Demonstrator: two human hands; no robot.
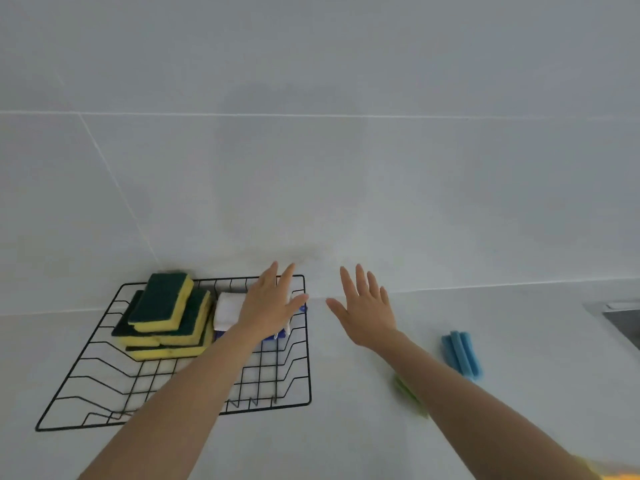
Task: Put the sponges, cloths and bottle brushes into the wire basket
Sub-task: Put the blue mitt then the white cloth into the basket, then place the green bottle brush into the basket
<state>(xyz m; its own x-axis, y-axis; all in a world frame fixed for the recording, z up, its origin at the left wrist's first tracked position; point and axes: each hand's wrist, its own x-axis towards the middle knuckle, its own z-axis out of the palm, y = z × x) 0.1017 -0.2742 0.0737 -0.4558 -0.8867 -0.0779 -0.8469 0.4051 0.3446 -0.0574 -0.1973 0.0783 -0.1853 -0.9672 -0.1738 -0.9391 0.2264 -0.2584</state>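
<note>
A black wire basket (300,344) lies on the white counter at the left. Inside it a stack of yellow-and-green sponges (166,318) fills the far left corner. A white cloth (227,310) and something blue (273,336) lie beside the stack. My left hand (268,303) hovers flat over that cloth, fingers spread, holding nothing. Over the bare counter just right of the basket is my right hand (365,308), open and empty too. A blue ridged sponge (462,355) lies on the counter at the right. A green item (410,396) shows partly under my right forearm.
A grey tiled wall rises right behind the basket. The corner of a steel sink (620,320) shows at the far right edge. A yellow blur (613,474) sits at the bottom right corner.
</note>
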